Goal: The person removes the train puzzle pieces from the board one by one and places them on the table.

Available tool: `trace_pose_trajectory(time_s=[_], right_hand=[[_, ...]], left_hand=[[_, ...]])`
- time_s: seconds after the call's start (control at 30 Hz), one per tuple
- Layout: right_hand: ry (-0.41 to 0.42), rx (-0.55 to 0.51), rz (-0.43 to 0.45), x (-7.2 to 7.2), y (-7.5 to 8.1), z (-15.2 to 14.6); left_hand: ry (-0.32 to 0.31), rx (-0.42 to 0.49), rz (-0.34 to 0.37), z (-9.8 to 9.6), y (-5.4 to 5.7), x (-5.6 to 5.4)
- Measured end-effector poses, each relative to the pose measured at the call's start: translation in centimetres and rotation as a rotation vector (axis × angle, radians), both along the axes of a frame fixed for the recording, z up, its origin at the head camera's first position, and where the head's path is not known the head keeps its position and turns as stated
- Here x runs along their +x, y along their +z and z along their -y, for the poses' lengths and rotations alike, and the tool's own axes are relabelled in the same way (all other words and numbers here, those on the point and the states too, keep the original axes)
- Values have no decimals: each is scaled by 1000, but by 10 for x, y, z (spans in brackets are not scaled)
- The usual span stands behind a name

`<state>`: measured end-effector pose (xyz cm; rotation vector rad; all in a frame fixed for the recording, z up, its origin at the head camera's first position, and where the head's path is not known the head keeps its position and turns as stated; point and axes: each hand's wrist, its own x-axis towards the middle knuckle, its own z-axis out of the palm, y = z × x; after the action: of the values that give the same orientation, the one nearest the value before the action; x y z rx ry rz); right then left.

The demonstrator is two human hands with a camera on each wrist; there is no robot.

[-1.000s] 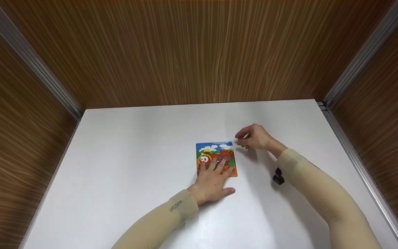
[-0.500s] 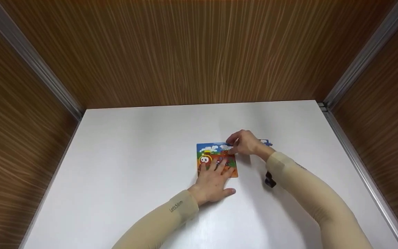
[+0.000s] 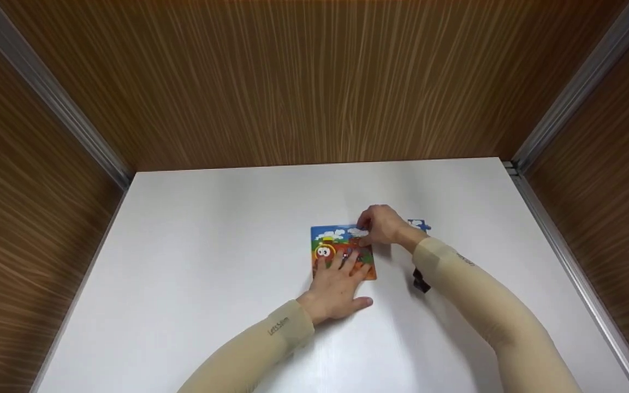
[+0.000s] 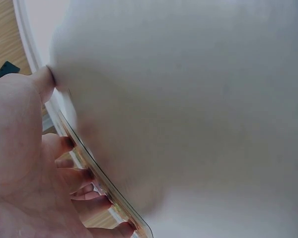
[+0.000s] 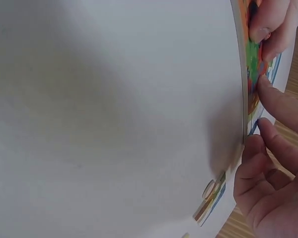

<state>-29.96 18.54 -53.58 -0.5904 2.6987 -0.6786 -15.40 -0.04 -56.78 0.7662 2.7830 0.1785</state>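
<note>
A small jigsaw puzzle (image 3: 328,232) with a cartoon train, clouds and blue sky lies on the white table. My left hand (image 3: 336,289) rests flat over its lower part, fingers spread and thumb out to the side. At the puzzle's upper right corner, my right hand (image 3: 384,225) pinches a puzzle piece, thumb on the picture and curled fingertips along the edge. Most of that piece is hidden by the fingers in the head view. A loose puzzle piece (image 5: 211,199) with a rounded tab lies on the table near the right hand, partly behind the wrist in the head view.
White tabletop (image 3: 211,262) surrounds the puzzle. Wood-grain panels (image 3: 314,82) stand at the back and both sides, with metal rails at the corners. A small black block (image 3: 421,281) shows beneath the right sleeve (image 3: 478,289).
My right hand has moved left from beside the puzzle onto its upper right corner, uncovering the loose piece behind it. The left hand has stayed in place.
</note>
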Motion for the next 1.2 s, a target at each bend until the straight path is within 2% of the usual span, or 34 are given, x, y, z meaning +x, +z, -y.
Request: trace_pose_trajectory(time_s=[0.33, 0.53, 0.83, 1.2], right_hand=[[-44, 5, 38, 1, 1, 2], [-18, -17, -2, 3, 0, 1], [-12, -117, -31, 3, -1, -4], [-41, -236, 17, 2, -1, -9]], left_hand=[[-1, -6, -9, 0, 1, 0], [3, -5, -10, 0, 2, 0], [-1, -16, -27, 0, 1, -1], [2, -23, -13, -1, 2, 0]])
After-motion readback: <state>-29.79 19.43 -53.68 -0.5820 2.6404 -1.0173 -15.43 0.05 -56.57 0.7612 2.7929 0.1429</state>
